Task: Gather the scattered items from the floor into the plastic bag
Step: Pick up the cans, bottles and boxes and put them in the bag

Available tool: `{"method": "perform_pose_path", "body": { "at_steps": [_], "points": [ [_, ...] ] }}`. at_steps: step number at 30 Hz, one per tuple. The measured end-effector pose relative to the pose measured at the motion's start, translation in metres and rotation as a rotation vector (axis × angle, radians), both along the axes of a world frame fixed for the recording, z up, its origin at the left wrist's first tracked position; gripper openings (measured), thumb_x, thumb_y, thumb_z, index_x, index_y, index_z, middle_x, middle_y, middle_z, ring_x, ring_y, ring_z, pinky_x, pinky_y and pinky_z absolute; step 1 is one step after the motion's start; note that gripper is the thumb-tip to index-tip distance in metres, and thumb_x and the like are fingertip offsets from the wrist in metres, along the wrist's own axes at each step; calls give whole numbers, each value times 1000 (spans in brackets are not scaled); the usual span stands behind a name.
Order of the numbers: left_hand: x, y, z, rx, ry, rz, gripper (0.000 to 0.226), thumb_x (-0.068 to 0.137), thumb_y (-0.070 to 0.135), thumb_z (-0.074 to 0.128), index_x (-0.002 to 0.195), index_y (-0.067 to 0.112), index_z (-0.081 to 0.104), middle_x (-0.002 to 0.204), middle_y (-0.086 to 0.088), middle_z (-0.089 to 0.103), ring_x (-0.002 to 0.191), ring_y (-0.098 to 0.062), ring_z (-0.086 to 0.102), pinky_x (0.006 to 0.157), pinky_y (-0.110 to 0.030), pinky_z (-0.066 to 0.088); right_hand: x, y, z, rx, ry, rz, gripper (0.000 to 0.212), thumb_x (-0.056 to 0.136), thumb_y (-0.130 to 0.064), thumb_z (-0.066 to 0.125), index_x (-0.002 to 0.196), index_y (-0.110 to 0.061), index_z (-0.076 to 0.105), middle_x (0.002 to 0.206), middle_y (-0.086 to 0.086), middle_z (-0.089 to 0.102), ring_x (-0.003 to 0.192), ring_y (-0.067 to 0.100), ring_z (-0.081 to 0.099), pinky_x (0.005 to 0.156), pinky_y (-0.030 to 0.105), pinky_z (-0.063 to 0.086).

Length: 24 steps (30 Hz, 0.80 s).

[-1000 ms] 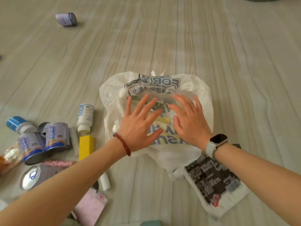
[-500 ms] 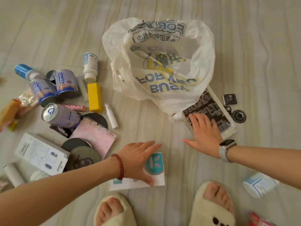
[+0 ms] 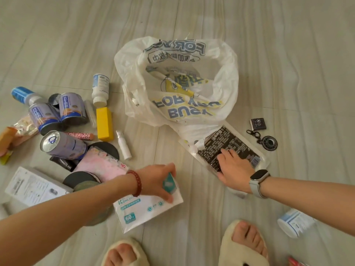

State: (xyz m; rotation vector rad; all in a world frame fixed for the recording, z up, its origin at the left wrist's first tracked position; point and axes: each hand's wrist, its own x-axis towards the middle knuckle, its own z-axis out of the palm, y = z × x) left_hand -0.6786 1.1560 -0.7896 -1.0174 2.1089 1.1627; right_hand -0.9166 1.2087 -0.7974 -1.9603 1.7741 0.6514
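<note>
Left hand (image 3: 157, 181) fingers curled round the top edge of a white-and-teal wipes pack (image 3: 148, 210), thumb underneath, lifting or about to lift; the pack's lower end looks to be on the floor (image 3: 288, 54). Right hand (image 3: 233, 169) fingers bent down onto a black-printed flat packet (image 3: 230, 148), thumb at its near edge. It looks like a pinch starting, but a full grip is not clear; call it grasping the packet.

The plastic bag (image 3: 130, 60) lies just beyond both hands, mouth open and facing up toward the camera, and its near corner overlaps the black packet. The inside looks empty, only print showing through, though the folds may hide something small.

Progress: early. Judging by the layout, nothing is visibly bagged and these two are the first picks.

Left over, left cluster:
- three drink cans (image 3: 72, 108)
- blue-capped bottle (image 3: 25, 96)
- white pill bottle (image 3: 100, 89)
- yellow box (image 3: 104, 123)
- small white spray tube (image 3: 124, 144)
- pink patterned stick (image 3: 79, 135)
- pink pouch (image 3: 101, 166)
- dark round discs (image 3: 107, 148)
- white carton (image 3: 32, 187)
- snack wrappers (image 3: 17, 129) at far left edge

Right side:
- black keychain with square tag (image 3: 264, 135), well apart from the bag
- white tub (image 3: 294, 223) near right slipper (image 3: 244, 244)
- something red at the bottom edge, too cropped to tell

Most of the job remains. The bag is floppy, so its mouth may collapse when items drop in.
</note>
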Motion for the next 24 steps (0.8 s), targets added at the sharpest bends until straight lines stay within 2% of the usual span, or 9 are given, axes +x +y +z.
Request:
{"method": "perform_pose_path", "body": {
  "at_steps": [2, 5, 9, 13, 15, 17, 19, 21, 24],
  "points": [
    [10, -14, 2, -104, -34, 148, 61, 65, 52, 72, 109, 26, 38, 93, 6, 51, 80, -14, 57, 70, -27, 52, -2, 8, -8, 11, 1, -46, 55, 85, -48, 48, 122, -10, 35, 137, 11, 29, 125, 32, 31, 86, 40, 49],
    [20, -24, 5, -234, -63, 290, 60, 61, 59, 71, 97, 24, 39, 99, 5, 47, 79, -13, 55, 68, -27, 49, -4, 10, -13, 0, -8, 12, 62, 82, -55, 48, 126, -14, 35, 133, 10, 33, 119, 29, 37, 83, 35, 48],
    [22, -28, 6, -421, -148, 151, 59, 62, 72, 60, 88, 23, 42, 95, 8, 51, 78, -12, 50, 58, -24, 34, -5, 1, -14, -77, -142, -8, 49, 90, -47, 42, 129, -17, 39, 132, 3, 42, 120, 20, 41, 95, 34, 44],
    [27, -29, 9, -460, -260, 114, 61, 63, 81, 47, 82, 23, 42, 84, 9, 55, 71, -12, 54, 61, -26, 38, -16, -13, -23, -79, -88, -320, 84, 79, -51, 60, 140, -14, 17, 144, 11, 27, 131, 29, 30, 102, 42, 39],
    [29, -25, 7, -423, -212, 96, 61, 67, 78, 44, 99, 26, 45, 99, 9, 58, 81, -12, 58, 67, -26, 43, -16, -18, -25, -24, -79, -440, 92, 75, -49, 66, 139, -11, 13, 141, 15, 28, 128, 32, 31, 100, 43, 40],
    [31, -23, 7, -279, -98, -8, 70, 71, 71, 52, 129, 35, 33, 128, 9, 48, 103, -12, 56, 79, -27, 48, -12, -20, -27, 4, -39, -449, 86, 72, -48, 69, 133, -8, 24, 133, 14, 37, 121, 31, 38, 95, 42, 43],
    [31, -22, 8, -122, -26, -106, 87, 70, 61, 63, 138, 42, 12, 144, 12, 31, 113, -11, 52, 88, -29, 50, -13, -21, -34, 35, -96, -496, 77, 69, -48, 73, 123, -7, 36, 123, 13, 46, 112, 29, 48, 91, 42, 47],
    [29, -25, 6, -44, -15, -120, 94, 69, 52, 70, 137, 47, 6, 142, 11, 32, 107, -11, 56, 88, -32, 53, -18, -17, -42, 107, -202, -530, 68, 66, -49, 73, 115, -11, 44, 114, 8, 57, 97, 24, 58, 82, 40, 53],
    [25, -30, 2, 6, -38, -92, 81, 70, 45, 73, 130, 42, 19, 119, 5, 54, 90, -11, 59, 82, -29, 52, -18, -4, -41, 166, -366, -502, 43, 81, -35, 64, 115, -15, 48, 110, -1, 59, 91, 16, 60, 77, 29, 51]
  ]
}}
